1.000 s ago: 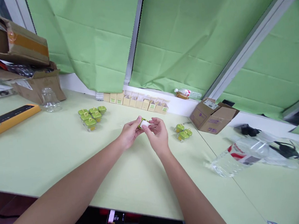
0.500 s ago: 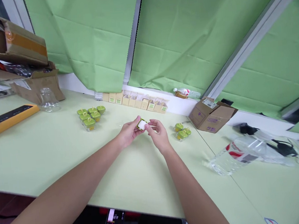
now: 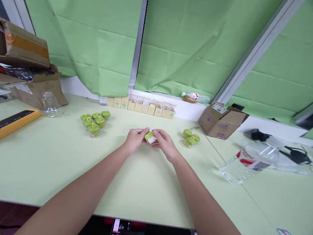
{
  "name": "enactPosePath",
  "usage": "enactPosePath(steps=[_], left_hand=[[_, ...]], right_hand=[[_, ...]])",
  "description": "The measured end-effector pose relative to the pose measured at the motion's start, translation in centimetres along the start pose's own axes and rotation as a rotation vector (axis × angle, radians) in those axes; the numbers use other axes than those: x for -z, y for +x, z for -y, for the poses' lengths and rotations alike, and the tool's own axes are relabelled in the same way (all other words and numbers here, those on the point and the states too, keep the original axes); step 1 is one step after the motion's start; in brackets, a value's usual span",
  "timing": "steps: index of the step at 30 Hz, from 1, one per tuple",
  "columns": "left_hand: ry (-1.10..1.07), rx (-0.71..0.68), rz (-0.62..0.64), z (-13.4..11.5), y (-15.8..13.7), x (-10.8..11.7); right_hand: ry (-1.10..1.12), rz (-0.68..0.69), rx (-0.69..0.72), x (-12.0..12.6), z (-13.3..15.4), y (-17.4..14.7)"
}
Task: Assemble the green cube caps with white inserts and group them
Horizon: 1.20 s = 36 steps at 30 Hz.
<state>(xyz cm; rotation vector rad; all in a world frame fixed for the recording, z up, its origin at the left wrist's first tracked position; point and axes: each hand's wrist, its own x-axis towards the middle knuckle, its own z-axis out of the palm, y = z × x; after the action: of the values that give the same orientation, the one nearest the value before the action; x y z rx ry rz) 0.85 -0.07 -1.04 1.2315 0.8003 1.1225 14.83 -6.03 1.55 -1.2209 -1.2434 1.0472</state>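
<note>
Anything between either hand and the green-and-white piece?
Nothing visible. The left hand and right hand both grip the green-and-white piece directly; the left green-topped group and right green-topped group sit off to the sides.

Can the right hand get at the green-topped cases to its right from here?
Probably yes: nothing visible stands between the right hand and the green-topped cases. Its grip, though, is on the green-and-white case, so it would likely need to leave that to the left hand first.

The pale green table (image 3: pixel 141 192) bears green-lidded containers (image 3: pixel 93 129) clustered at left, a smaller green-lidded cluster (image 3: pixel 190 141) at right, small cardboard boxes (image 3: pixel 144 108) in a row behind, a brown carton (image 3: pixel 215 123) and a large bottle (image 3: pixel 245 165).
</note>
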Motion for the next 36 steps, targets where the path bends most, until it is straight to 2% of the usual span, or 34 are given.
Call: enactPosePath(steps=[5, 8, 11, 14, 16, 17, 19, 21, 24, 28, 31, 36], left_hand=[[0.506, -0.388, -0.004, 0.2, -0.2, 0.4], [0.652, -0.511, -0.007, -0.3, -0.4, 0.4], [0.636, -0.542, -0.031, -1.0, -0.3, 0.7], [0.612, -0.544, -0.223, -1.4, 0.6, 2.4], [0.689, -0.472, -0.361, -1.1, 1.4, 4.0], [0.717, -0.394, -0.374, -0.9, 1.8, 4.8], [0.719, -0.235, -0.285, -0.2, 2.3, 5.9], [0.649, -0.164, -0.154, 0.3, 2.4, 6.2], [0.554, -0.177, 0.041, 0.7, 1.5, 5.1], [0.515, -0.211, 0.267, 0.6, 0.0, 2.9], [0.474, -0.265, 0.332, 0.6, -0.6, 2.0], [0.438, -0.295, 0.373, 0.7, -0.6, 1.9]], right_hand=[[-0.048, 0.065, 0.011, -0.2, -0.7, 0.0], [0.0, 0.082, -0.023, -0.3, -0.7, 0.0], [0.055, 0.042, -0.065, -0.2, -0.7, 0.2], [0.087, -0.071, -0.116, 0.2, -1.1, 0.6], [0.088, -0.16, -0.114, 0.7, -1.5, 1.0], [0.073, -0.199, -0.098, 0.9, -1.7, 1.2], [0.002, -0.269, -0.029, 1.4, -1.9, 1.5], [-0.089, -0.326, 0.088, 1.7, -1.8, 1.6], [-0.136, -0.349, 0.236, 1.7, -1.2, 1.4], [-0.121, -0.262, 0.275, 1.3, -0.8, 1.0], [-0.21, -0.165, 0.31, 1.0, -1.2, 0.9], [-0.378, -0.056, 0.385, 0.9, -2.0, 0.9]])
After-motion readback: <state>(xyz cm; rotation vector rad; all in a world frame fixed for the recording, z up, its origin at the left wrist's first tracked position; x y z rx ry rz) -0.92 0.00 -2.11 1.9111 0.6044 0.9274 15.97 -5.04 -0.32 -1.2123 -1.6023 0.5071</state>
